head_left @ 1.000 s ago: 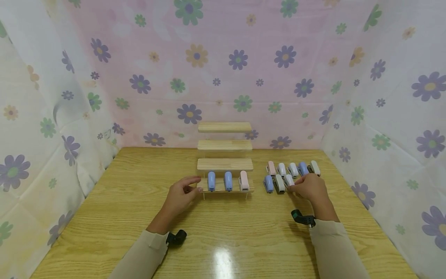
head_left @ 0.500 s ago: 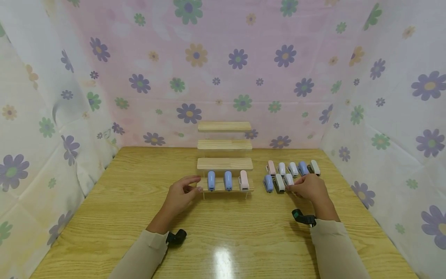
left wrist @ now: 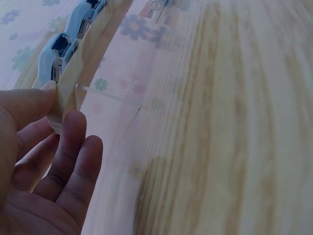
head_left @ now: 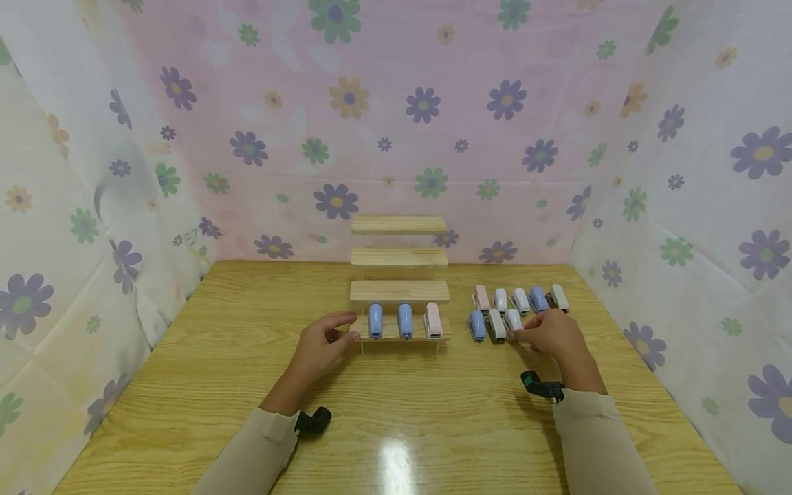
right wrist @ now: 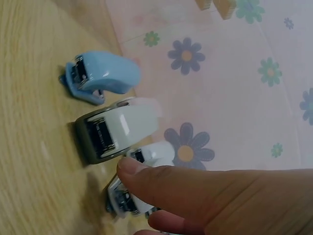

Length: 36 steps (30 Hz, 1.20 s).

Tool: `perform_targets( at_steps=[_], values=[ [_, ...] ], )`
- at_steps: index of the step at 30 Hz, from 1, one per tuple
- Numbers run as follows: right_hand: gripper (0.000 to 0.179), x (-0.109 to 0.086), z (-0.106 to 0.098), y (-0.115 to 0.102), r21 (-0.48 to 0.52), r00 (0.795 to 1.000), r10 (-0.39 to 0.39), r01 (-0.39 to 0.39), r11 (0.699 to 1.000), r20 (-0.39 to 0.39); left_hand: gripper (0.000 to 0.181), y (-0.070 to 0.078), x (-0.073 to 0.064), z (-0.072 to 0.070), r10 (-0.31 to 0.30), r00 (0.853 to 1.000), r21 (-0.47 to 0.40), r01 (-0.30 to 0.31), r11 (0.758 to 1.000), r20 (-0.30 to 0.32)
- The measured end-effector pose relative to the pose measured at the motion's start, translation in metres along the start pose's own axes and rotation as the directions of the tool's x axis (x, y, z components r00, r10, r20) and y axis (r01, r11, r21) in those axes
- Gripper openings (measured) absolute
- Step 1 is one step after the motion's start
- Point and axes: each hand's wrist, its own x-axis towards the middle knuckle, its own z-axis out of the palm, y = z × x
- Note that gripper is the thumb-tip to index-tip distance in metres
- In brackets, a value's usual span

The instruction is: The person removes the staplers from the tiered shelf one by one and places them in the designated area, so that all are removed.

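My left hand (head_left: 318,347) grips the left end of a stepped wooden stand's lowest shelf (head_left: 390,330), thumb on top and fingers beneath in the left wrist view. Two blue mini staplers (head_left: 375,320) and a pink mini stapler (head_left: 433,320) stand in a line on that shelf. Over to the right, my right hand (head_left: 553,335) pinches a white mini stapler (head_left: 513,319) at the end of the front row. The thumb (right wrist: 151,181) partly covers it in the right wrist view. Beside it sit a grey mini stapler (head_left: 497,326) and a blue mini stapler (right wrist: 110,72).
Behind the front row stands a back row with a pink stapler (head_left: 481,298), two white ones, a blue one (head_left: 538,298) and a grey one (head_left: 559,297). Three more bare shelves (head_left: 399,291) rise behind the lowest. Flowered cloth (head_left: 396,137) encloses the wooden table (head_left: 396,399).
The white stapler at my right hand has shifted slightly, and the right wrist has moved a little to the right. My left hand and the stand look the same.
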Motion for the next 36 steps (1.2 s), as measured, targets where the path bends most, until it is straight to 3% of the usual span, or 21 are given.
perform_targets(
  at_steps=[5, 13, 23, 28, 36],
  values=[
    [0.066, -0.003, -0.009, -0.004, -0.036, 0.999, -0.034, 0.033, 0.999, -0.022, 0.037, 0.001, 0.0, 0.0, -0.003, 1.0, 0.0, 0.003, 1.0, -0.001],
    [0.063, -0.01, -0.014, -0.023, -0.035, 0.983, -0.128, 0.125, 0.992, -0.134, 0.036, 0.001, -0.001, 0.0, -0.001, 1.0, 0.009, 0.001, 1.0, -0.006],
    [0.055, -0.014, -0.003, -0.046, 0.004, 0.944, -0.192, 0.2, 0.98, -0.268, 0.038, -0.001, 0.0, 0.001, 0.008, 1.0, 0.005, -0.008, 1.0, -0.005],
    [0.057, -0.015, 0.004, -0.052, 0.048, 0.936, -0.195, 0.218, 0.975, -0.295, 0.038, -0.003, 0.001, 0.002, 0.003, 1.0, 0.006, -0.003, 1.0, -0.008],
    [0.052, -0.016, 0.013, -0.064, 0.03, 0.92, -0.232, 0.254, 0.967, -0.315, 0.037, -0.001, 0.0, 0.002, -0.002, 1.0, 0.003, 0.002, 1.0, -0.012]
  ],
)
